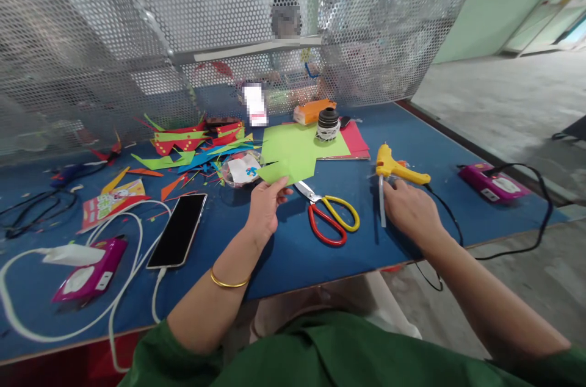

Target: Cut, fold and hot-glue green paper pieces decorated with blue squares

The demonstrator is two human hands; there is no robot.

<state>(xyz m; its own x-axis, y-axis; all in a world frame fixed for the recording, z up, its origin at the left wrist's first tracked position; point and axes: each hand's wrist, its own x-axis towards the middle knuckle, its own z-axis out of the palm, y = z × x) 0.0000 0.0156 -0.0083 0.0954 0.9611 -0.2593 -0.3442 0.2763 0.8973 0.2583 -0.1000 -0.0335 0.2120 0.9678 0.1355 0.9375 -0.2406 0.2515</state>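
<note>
Between the thumb and fingers of my left hand [266,204] is the near edge of a lime-green paper piece [293,167], which overlaps larger green paper [286,138] behind it. Scissors [315,199] with one red and one yellow handle lie just right of that hand, blades partly under the paper. My right hand [412,213] is closed at a yellow hot glue gun [389,164], its fingers by the rear of the gun and the pale glue stick [383,204] sticking out toward me. Some of its fingertips are hidden.
Left are a phone [179,231] on a white cable, a purple power bank [94,271] and colourful paper scraps [196,158]. A black spool-like item [328,124] stands on the papers. Another purple power bank [492,181] with a black cable lies right. A perforated metal screen [229,2] rises behind.
</note>
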